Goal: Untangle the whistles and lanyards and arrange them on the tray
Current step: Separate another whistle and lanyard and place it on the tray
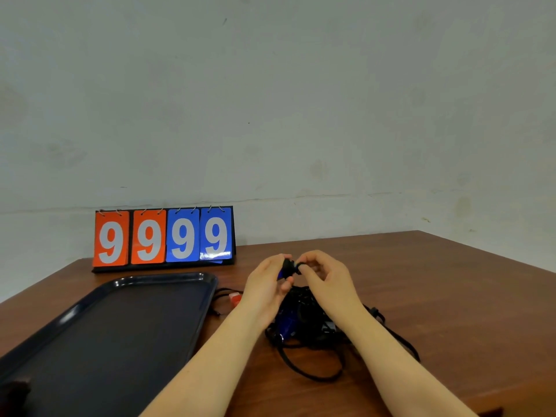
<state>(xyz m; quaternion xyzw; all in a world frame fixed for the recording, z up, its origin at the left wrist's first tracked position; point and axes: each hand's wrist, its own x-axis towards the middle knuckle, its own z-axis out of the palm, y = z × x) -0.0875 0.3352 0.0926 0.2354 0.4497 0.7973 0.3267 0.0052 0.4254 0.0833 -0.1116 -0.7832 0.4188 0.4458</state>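
Note:
A tangled heap of black lanyards [307, 323] lies on the wooden table, with a blue whistle [285, 322] in it. A red whistle [235, 297] lies at the heap's left, next to the tray. My left hand [266, 285] pinches a blue whistle [280, 273] lifted above the heap. My right hand [326, 279] meets it fingertip to fingertip and grips the black cord [291, 264] at that whistle. The dark blue tray [126, 335] sits to the left with nothing on it.
A flip scoreboard [164, 237] showing 9 9 9 9 stands at the table's back, against the wall behind the tray. Loose cord loops [313, 373] trail toward me between my forearms. The table's right edge [493, 254] runs diagonally at the right.

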